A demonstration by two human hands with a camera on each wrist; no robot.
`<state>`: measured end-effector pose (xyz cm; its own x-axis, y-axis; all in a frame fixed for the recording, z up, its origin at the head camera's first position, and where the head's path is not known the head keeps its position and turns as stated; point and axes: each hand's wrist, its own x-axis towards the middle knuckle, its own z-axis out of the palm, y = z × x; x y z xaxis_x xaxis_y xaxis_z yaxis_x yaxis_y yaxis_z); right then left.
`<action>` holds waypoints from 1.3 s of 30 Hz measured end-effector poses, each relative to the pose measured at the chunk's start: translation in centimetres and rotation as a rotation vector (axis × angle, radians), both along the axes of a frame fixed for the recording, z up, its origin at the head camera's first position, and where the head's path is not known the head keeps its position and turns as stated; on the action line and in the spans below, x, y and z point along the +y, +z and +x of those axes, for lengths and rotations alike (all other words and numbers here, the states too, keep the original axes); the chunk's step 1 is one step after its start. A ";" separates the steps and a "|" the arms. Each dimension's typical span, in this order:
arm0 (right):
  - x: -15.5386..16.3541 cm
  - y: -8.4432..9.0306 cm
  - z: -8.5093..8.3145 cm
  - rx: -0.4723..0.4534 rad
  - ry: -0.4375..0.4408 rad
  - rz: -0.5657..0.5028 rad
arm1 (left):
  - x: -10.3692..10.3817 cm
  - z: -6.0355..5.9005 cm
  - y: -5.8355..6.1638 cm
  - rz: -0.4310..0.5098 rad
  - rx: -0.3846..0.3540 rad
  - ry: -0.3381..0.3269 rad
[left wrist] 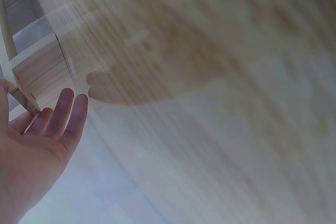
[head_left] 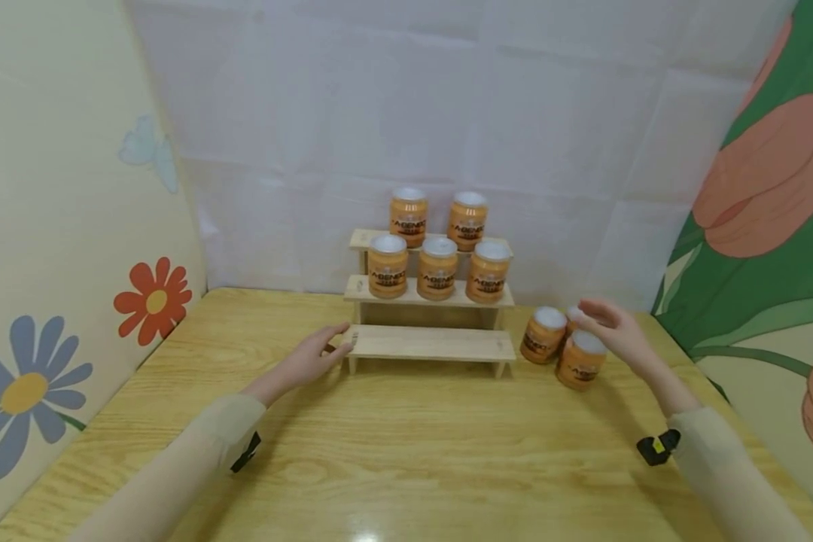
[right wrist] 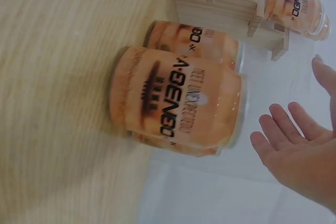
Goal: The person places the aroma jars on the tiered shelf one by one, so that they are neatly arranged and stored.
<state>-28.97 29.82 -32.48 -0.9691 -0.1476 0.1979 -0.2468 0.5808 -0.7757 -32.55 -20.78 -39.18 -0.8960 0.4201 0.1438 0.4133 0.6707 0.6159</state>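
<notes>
A three-step wooden display stand (head_left: 433, 342) stands on the table. My left hand (head_left: 315, 356) holds the left end of its lowest step, thumb at the front edge and fingertips at the back; in the left wrist view the outer fingers (left wrist: 79, 111) stretch past it. Three orange jars with white lids, including the front jar (head_left: 581, 363), the left jar (head_left: 543, 336) and a partly hidden back jar (head_left: 573, 315), cluster right of the stand. Just above their lids my right hand (head_left: 616, 331) hovers, fingers spread loosely, a gap showing between it and the front jar (right wrist: 176, 98).
Three matching jars, among them a middle jar (head_left: 437, 269), line the second step. Two more, a left one (head_left: 408, 218) and a right one (head_left: 468, 222), stand on the top step. A white cloth (head_left: 406, 98) hangs behind the table (head_left: 406, 452), with flower-printed panels at both sides.
</notes>
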 end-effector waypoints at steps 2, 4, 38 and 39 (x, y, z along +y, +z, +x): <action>0.3 -0.2 0.2 -0.013 0.000 0.011 | 0.0 0.0 0.0 0.007 -0.007 0.004; 0.6 -0.6 0.4 -0.027 -0.004 0.022 | 0.0 0.1 0.1 0.008 -0.008 0.007; 0.3 -3.3 1.6 -0.164 -0.131 0.108 | 0.0 0.0 -0.1 0.017 -0.025 0.022; 0.3 -3.3 1.6 -0.166 -0.136 0.109 | 0.1 0.0 -0.1 0.017 -0.024 0.020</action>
<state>-27.32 30.13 -35.80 -0.9994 -0.0248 0.0247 -0.0350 0.6823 -0.7303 -32.58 -20.73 -39.31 -0.9075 0.3997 0.1294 0.3851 0.6681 0.6367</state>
